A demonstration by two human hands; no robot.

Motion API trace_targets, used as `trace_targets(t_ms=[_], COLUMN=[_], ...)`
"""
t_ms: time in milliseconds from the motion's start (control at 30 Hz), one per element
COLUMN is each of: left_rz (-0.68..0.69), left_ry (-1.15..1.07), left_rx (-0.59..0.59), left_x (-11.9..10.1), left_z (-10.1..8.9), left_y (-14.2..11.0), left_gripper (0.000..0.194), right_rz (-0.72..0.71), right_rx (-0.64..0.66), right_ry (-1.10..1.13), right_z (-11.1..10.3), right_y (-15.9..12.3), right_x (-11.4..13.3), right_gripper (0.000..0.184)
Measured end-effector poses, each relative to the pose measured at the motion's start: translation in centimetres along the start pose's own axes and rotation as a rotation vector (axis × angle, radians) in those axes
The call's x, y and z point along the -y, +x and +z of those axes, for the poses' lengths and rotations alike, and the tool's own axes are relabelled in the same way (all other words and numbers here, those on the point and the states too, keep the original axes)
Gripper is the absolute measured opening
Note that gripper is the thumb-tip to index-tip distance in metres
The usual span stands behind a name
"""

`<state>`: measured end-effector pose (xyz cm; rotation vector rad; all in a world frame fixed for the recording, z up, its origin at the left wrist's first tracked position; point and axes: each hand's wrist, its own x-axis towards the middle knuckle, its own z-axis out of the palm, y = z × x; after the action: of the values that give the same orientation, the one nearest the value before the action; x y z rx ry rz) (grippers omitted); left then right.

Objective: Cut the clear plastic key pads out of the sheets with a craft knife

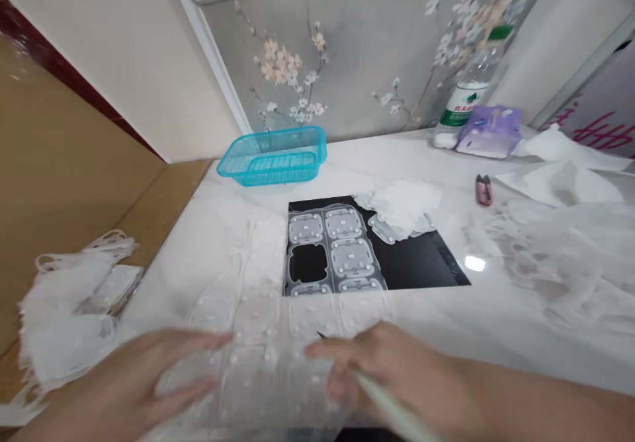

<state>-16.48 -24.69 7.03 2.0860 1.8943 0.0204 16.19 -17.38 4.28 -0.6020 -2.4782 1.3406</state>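
two hands are seen at 6 o'clock: the left hand [119, 382] lies open on a joined white plastic blister sheet [253, 379], a pale green knife [391, 405] is gripped by the right hand [381, 366], and separated pieces [64, 336] are piled at 9 o'clock, with the sheet not yet divided.

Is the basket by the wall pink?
No, the basket is bright blue, with little holes in its sides.

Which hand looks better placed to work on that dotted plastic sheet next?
Probably the right hand: it grips a slim pale-green tool whose dark tip reaches over the dotted plastic sheet. The left hand lies open on the sheet, holding nothing.
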Motion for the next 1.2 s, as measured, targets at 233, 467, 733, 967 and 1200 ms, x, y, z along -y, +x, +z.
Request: trace_targets(t_ms=[233, 467, 733, 967, 1200], left_rz=[0.258, 0.361, 0.389, 0.439, 0.424], left_ry=[0.065, 0.131, 0.168, 0.147, 0.141], left_rx=[-0.153, -0.113, -0.038, -0.031, -0.02], left_x=[-8.1, -9.5, -7.3, -6.1, -6.3], left_z=[2.9, 6.6, 5.1, 5.3, 5.4], left_y=[15.3, 18.9, 16.6, 16.8, 16.8], left_gripper=[0.055, 0.061, 0.049, 0.049, 0.047], right_rz=[0.183, 0.354, 0.163, 0.099, 0.037], right_rx=[-0.691, -0.966, -0.716, -0.427, -0.421], right_ry=[0.392, 0.626, 0.687, 0.424, 0.276], right_z=[-3.7, -6.8, -7.0, -7.0, -6.8], right_y=[1.4, 3.6, 10.1, 9.9, 10.3], right_x=[-2.4, -6.7, -9.8, -10.8, -10.8], right_gripper=[0.054, 0.029, 0.017, 0.01, 0.012])
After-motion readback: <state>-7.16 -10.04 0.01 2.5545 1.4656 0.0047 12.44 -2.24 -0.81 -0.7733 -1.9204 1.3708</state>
